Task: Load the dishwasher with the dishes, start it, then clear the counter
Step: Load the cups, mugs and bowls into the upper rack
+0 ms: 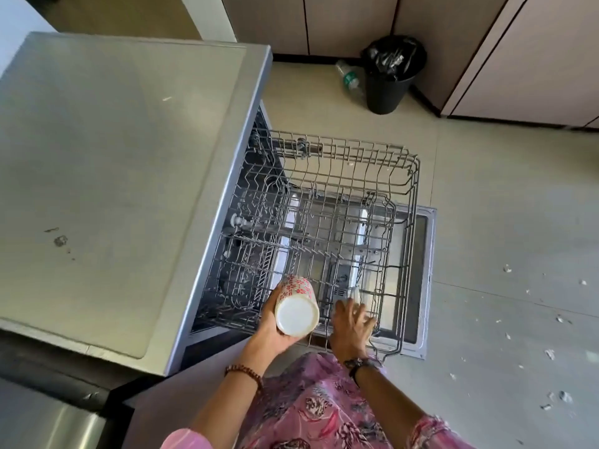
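I held the white ceramic mug with the red flower pattern point(296, 306) in my left hand point(275, 332), my fingers curled round its side and its plain white bottom turned up toward me. The mug was upside down and tilted, above the near left corner of the grey wire upper rack point(343, 202), which stood pulled out of the silver dishwasher point(129, 176) over the open door point(426, 280). My right hand point(351, 322) rested at the near edge of the rack, fingers spread. Something small and pale lay just beyond them, and I could not tell whether they gripped it or only the wires.

To do this step well, I judged that I should lower the mug mouth down between two rows of tines, so that it leaned a little and water could run off. The right hand should keep the rack from rolling. I should let go only when the rim sat on the wires, because a ceramic mug could chip there.
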